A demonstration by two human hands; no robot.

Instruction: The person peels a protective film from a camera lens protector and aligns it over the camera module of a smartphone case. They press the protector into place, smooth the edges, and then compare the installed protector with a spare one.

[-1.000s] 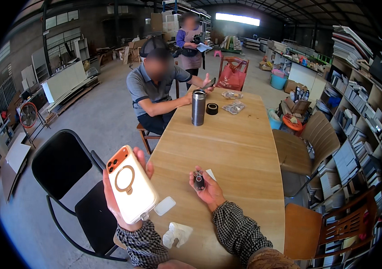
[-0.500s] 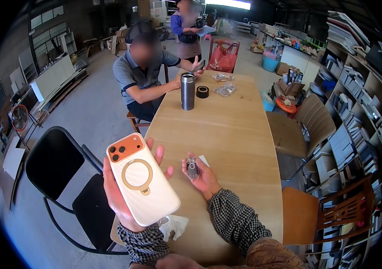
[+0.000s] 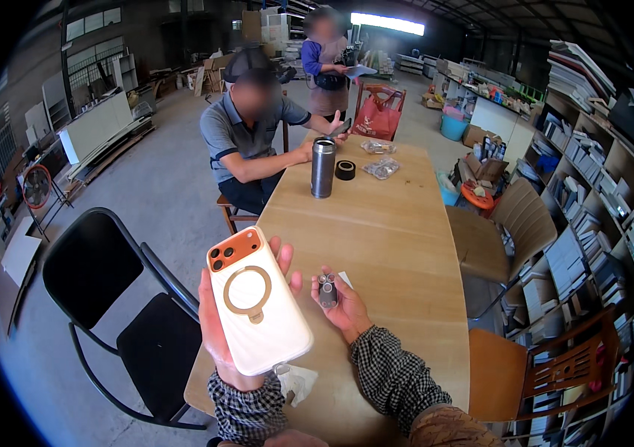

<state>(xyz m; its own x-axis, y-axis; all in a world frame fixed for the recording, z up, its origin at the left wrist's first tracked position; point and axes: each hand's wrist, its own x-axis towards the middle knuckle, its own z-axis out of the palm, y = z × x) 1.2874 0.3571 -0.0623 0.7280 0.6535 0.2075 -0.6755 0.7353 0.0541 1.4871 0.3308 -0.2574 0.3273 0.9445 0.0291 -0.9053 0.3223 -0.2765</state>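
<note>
My left hand (image 3: 214, 334) holds a phone (image 3: 263, 322) in a white case above the near left table edge. The phone's back faces me, with an orange camera bar and a gold ring stand. My fingertips show past its right side; the screen is hidden. My right hand (image 3: 348, 313), palm up low over the table (image 3: 376, 231), has its fingers curled round a small dark grey device (image 3: 328, 292) with round, ringed parts at its top. Behind that hand a white edge of something flat (image 3: 344, 279) shows. A crumpled white tissue (image 3: 302, 381) lies by my left wrist.
Farther along the table stand a steel tumbler (image 3: 323, 170), its black lid (image 3: 345, 170) and clear plastic packets (image 3: 381, 167). A seated person (image 3: 246, 134) holds a phone; another person stands behind. Chairs (image 3: 160, 335) flank the table, and shelves (image 3: 592, 194) line the right.
My left hand and the phone have shifted right in the picture, and my right hand sits slightly lower. The view has tilted a little; both grips stay the same.
</note>
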